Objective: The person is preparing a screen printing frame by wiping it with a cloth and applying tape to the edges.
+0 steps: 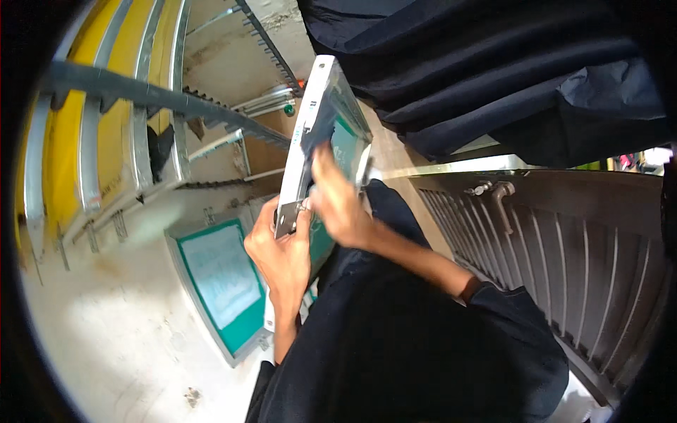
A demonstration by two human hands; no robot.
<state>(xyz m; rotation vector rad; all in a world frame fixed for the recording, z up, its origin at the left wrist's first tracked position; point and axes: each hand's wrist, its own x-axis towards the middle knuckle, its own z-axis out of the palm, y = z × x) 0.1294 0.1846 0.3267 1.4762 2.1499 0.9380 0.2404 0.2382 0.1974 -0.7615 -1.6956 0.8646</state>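
Note:
A screen-printing frame (319, 80) with pale metal edges and green mesh is tilted up in front of me, its narrow side facing me. My left hand (278, 250) grips its lower corner, the thumb near a dark patch on the metal. Against the side of the frame, my right hand (338, 201) presses a dark cloth (321, 132); the hand is smeared by motion, and its fingers are partly hidden. Much of the mesh lies behind the right hand and the cloth.
Another green-meshed screen frame (247, 299) leans at the white wall (127, 317) on the left. Above it is a metal rack (190, 104) with yellow-meshed frames. A dark curtain (451, 63) hangs at far right; a brown barred gate (564, 233) stands below it.

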